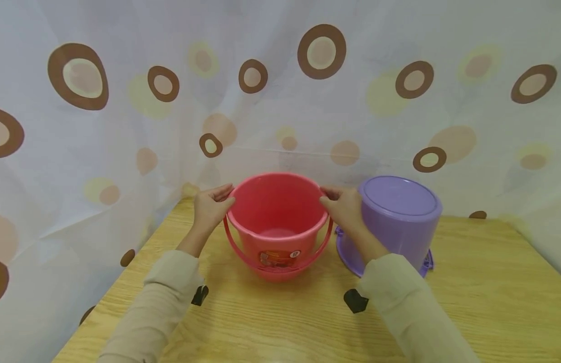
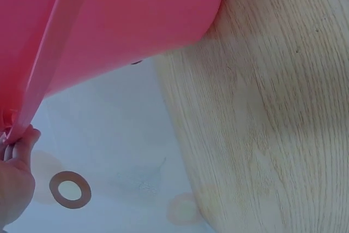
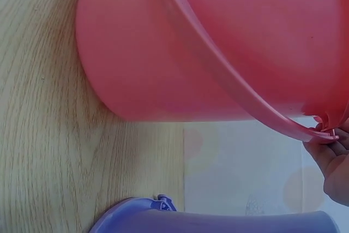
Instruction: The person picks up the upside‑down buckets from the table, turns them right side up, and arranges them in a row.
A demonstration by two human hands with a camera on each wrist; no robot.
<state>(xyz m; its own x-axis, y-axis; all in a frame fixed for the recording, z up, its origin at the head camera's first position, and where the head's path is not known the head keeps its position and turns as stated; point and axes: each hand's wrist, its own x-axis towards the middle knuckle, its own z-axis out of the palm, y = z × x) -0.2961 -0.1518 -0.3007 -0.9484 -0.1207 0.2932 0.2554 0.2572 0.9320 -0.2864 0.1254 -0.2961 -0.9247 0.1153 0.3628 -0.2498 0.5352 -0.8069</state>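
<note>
A red plastic bucket (image 1: pixel 277 227) stands upright on the wooden table, its mouth facing up. Its handle (image 1: pixel 244 257) hangs down across the front, over a printed label. My left hand (image 1: pixel 210 206) pinches the rim on the left side, thumb on the near side. On the opposite side my right hand (image 1: pixel 346 204) grips the rim close to where the handle joins. In the right wrist view, the right-hand fingers (image 3: pixel 327 154) lie under the handle joint. The left wrist view shows the left hand (image 2: pixel 16 175) at the other joint, partly cut off by the frame.
A purple bucket (image 1: pixel 398 222) is upside down just right of the red one, behind my right forearm. The wooden table (image 1: pixel 280 327) runs to a patterned white curtain (image 1: pixel 280 101) at the back and left. Dark pieces show beside both sleeves.
</note>
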